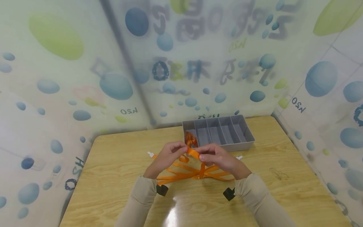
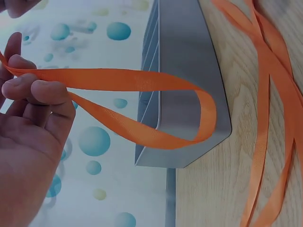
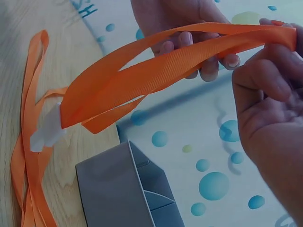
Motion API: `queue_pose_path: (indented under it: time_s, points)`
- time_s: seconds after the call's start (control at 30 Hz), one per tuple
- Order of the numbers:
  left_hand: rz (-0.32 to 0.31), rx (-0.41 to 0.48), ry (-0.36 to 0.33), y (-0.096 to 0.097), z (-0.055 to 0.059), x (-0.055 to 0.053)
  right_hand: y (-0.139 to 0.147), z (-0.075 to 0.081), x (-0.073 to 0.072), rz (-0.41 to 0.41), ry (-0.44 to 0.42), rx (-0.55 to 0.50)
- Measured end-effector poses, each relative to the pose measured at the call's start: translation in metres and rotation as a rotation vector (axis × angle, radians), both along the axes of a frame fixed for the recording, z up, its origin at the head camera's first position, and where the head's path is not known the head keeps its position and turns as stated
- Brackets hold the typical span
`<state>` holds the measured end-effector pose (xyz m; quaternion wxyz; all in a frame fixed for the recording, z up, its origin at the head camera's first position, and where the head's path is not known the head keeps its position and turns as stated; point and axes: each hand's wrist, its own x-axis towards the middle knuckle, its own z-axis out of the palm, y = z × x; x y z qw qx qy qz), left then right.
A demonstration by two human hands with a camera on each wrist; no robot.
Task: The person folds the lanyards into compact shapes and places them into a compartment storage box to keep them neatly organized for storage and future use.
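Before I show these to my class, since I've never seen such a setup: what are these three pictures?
No machine here: a person works bare-handed. The wide picture comes from a head-worn camera; the two closer ones come from cameras on each wrist, probably the dark blocks there. The left hand and right hand hold an orange strap above a wooden table. Other straps lie below on the wood. Beyond stands a grey tray with five compartments; something orange lies in the leftmost.
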<state>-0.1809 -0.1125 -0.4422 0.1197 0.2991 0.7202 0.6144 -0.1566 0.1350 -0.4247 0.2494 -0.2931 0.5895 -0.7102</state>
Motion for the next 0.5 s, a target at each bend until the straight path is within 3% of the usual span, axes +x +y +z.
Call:
queue_pose_path:
  time_s: [0.3,0.5]
  points:
    - [-0.036,0.069,0.056,0.001,0.006,0.009,-0.001,0.008,0.003,0.048,-0.010,-0.111]
    - [0.036,-0.023,0.103,0.001,0.009,0.011,-0.002,0.008,0.004,0.101,-0.044,-0.120]
